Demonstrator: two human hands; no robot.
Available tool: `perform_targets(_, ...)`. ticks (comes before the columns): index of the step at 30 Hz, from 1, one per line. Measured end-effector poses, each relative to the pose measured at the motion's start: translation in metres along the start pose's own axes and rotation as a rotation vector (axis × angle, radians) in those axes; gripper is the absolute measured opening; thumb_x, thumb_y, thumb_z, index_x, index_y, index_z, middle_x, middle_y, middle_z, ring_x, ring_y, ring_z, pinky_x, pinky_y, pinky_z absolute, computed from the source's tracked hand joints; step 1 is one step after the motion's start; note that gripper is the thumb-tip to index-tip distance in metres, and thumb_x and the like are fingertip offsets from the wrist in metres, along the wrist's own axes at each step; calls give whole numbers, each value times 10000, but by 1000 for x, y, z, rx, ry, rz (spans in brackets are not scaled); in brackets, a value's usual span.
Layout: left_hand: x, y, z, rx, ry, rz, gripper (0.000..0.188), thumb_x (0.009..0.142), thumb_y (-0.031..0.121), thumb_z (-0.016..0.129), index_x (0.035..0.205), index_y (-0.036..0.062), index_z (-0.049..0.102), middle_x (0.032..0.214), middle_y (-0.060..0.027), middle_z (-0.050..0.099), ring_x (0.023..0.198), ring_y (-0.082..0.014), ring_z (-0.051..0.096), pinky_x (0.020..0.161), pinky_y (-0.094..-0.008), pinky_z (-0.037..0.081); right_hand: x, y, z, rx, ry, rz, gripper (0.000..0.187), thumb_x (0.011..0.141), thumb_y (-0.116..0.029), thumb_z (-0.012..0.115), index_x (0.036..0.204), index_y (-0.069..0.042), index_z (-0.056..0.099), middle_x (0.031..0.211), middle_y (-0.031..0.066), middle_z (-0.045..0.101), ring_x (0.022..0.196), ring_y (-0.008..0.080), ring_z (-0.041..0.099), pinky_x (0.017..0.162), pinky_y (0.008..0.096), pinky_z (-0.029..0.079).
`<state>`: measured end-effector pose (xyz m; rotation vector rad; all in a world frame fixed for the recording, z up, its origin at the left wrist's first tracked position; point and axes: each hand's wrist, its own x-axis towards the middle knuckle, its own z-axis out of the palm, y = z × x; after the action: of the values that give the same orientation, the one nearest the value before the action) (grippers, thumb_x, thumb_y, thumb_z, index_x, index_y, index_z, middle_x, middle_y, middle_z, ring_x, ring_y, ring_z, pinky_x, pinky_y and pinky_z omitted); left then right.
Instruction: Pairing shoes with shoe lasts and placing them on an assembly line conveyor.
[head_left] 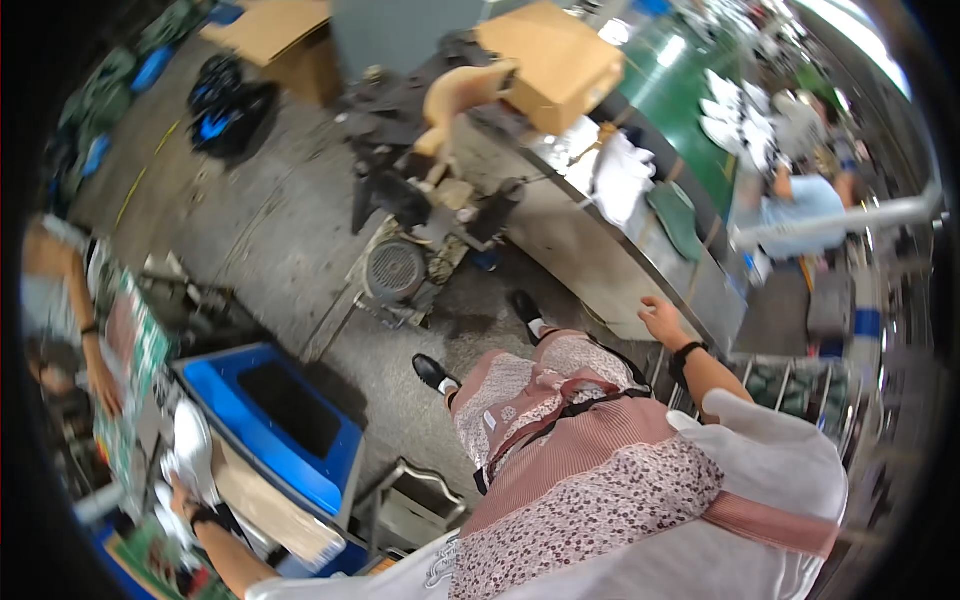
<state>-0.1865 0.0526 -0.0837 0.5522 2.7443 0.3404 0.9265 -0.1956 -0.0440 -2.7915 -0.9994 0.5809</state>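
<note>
My left hand (184, 497), with a black band at the wrist, reaches out at the lower left and closes around the lower end of a white shoe piece (191, 443) lying over a cluttered bench. My right hand (661, 322), also with a black wristband, is stretched forward with fingers apart, its tips against the grey metal side panel (580, 250) of a long work table. It holds nothing. Between my arms are my patterned pink apron (580, 450) and my black shoes (432, 372) on the concrete floor.
A blue bin (330, 470) stands by my left leg, with a grey metal frame (410, 500) beside it. A motor (395, 270) and dark machinery sit ahead. Cardboard boxes (560, 60) are beyond, next to a green conveyor (690, 90) with white pieces. Other people stand at left (60, 290) and right (800, 205).
</note>
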Motion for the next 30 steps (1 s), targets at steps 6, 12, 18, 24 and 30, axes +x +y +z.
perform_targets(6, -34, -1, -47, 458, 70, 151, 861, 917, 717, 465, 1111, -84, 715, 1132, -287, 712, 1086, -448, 672, 969, -507, 495, -4, 32, 38, 44, -131, 21, 428, 840, -277, 718, 1200, -45, 707, 1175, 172, 730, 1098, 325, 695, 953, 406, 533)
perform_targets(12, -161, 25, -21, 521, 326, 354, 660, 949, 550, 544, 997, -87, 710, 970, -302, 716, 911, -479, 685, 829, -548, 521, 27, 0, 72, 281, -228, -6, 437, 864, -290, 714, 1214, -30, 695, 1152, 166, 739, 1097, 300, 699, 939, 394, 540)
perform_targets(18, -389, 72, 10, 226, 81, 753, 355, 887, 224, 711, 1086, -69, 678, 952, -219, 723, 846, -350, 674, 788, -439, 530, 64, -141, 59, 1075, -851, 100, 612, 972, -422, 667, 1428, -56, 488, 1387, 127, 546, 1196, 272, 594, 946, 442, 534)
perform_targets(24, -717, 231, 61, -368, -337, 1156, 227, 875, 94, 743, 839, 0, 539, 735, -104, 522, 654, -223, 459, 596, -349, 418, 52, -199, 18, 1341, -1585, 35, 946, 986, -686, 471, 1635, -80, 146, 1642, 170, 282, 1427, 321, 416, 1098, 489, 448)
perform_targets(30, -828, 259, 116, -566, -498, 1129, 246, 873, 152, 769, 908, 2, 578, 766, -111, 532, 675, -219, 493, 629, -331, 437, 76, -192, -75, 1602, -1636, -67, 653, 1028, -467, 475, 1485, -3, 437, 1472, 136, 522, 1288, 228, 560, 1058, 369, 489)
